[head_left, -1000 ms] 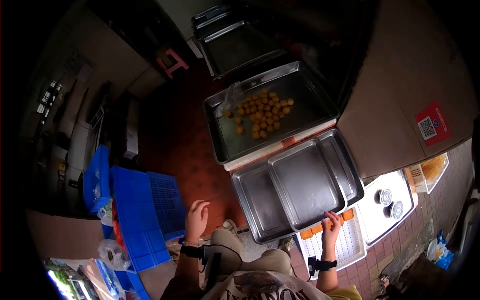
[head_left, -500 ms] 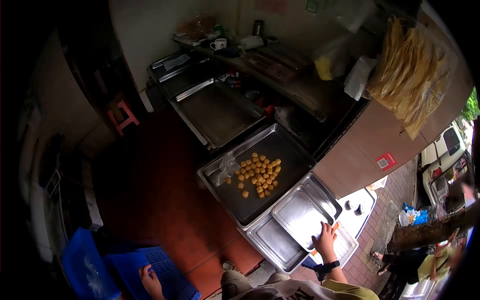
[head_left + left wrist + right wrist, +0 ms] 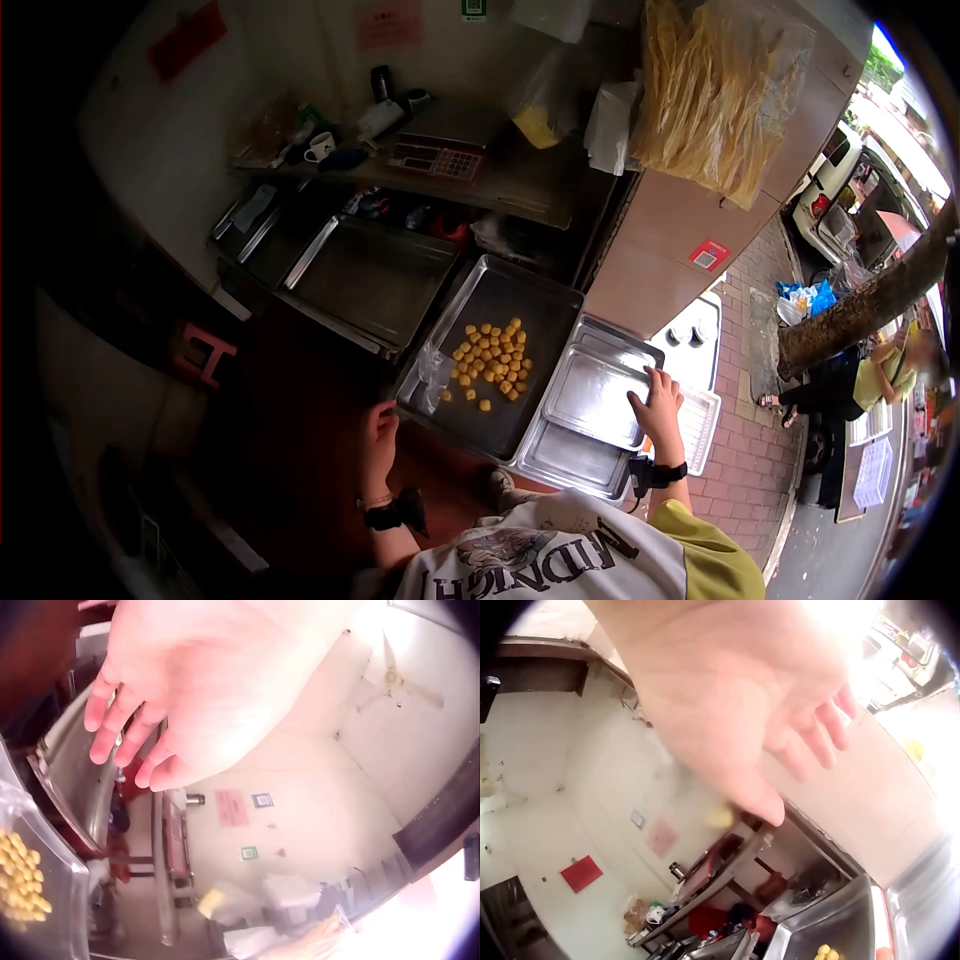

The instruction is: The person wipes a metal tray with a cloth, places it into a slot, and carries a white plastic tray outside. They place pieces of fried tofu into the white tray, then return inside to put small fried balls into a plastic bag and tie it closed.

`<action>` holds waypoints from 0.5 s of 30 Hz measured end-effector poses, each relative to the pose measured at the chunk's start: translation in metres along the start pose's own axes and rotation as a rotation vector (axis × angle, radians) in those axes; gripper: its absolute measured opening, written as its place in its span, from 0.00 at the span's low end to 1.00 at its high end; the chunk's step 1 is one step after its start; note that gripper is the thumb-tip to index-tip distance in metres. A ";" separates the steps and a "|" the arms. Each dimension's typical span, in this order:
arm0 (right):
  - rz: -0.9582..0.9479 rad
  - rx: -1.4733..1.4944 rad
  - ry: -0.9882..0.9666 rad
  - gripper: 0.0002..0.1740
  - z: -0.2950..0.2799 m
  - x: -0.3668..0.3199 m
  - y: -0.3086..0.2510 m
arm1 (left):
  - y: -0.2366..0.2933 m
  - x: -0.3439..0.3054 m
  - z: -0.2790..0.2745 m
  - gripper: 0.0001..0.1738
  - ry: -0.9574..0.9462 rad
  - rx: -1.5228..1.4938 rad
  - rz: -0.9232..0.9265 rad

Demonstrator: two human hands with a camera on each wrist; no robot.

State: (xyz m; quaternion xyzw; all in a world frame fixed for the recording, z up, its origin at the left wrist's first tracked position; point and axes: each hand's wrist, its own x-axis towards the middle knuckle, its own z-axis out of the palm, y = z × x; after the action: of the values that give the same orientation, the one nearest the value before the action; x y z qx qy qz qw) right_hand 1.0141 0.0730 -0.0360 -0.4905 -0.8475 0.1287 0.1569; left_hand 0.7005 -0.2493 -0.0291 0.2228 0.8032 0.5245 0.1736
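Yellow pieces lie clustered in the large metal tray, the left hand near its left corner, the right hand at the small tray's right edge, both with fingers slightly bent and spread.

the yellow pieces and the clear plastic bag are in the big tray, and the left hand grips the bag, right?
The left hand grips nothing: the left wrist view shows it open. The yellow pieces and the clear plastic bag are in the big tray.

Metal tray; yellow pieces; bag
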 end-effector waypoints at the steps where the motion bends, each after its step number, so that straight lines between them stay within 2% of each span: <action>1: 0.014 -0.034 -0.016 0.32 0.006 0.005 -0.006 | 0.011 0.015 0.000 0.14 -0.038 0.012 0.022; 4: -0.035 0.048 -0.069 0.30 0.016 0.020 -0.034 | 0.031 0.050 -0.004 0.15 -0.086 0.025 0.078; 6: -0.063 0.083 -0.093 0.28 0.020 0.026 -0.058 | 0.026 0.069 -0.014 0.15 -0.123 0.056 0.030; 8: -0.085 0.115 -0.094 0.27 0.029 0.030 -0.071 | -0.007 0.091 -0.025 0.15 -0.156 0.066 0.004; 10: -0.029 0.086 -0.223 0.27 0.037 0.030 -0.088 | -0.038 0.118 -0.033 0.15 -0.199 0.072 -0.021; 12: -0.024 0.091 -0.238 0.27 0.051 0.027 -0.093 | -0.063 0.148 -0.039 0.15 -0.251 0.089 -0.047; 14: 0.084 0.014 -0.320 0.26 0.061 0.021 -0.104 | -0.076 0.185 -0.039 0.14 -0.350 0.335 -0.059; 15: 0.121 -0.030 -0.312 0.26 0.066 0.017 -0.107 | -0.084 0.205 -0.035 0.15 -0.393 0.294 -0.010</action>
State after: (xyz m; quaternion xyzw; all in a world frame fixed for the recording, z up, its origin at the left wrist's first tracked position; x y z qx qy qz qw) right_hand 0.8955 0.0320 -0.0547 -0.5170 -0.8323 0.1999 0.0081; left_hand 0.4958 -0.1944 -0.1018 0.3393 0.8230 0.3475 0.2946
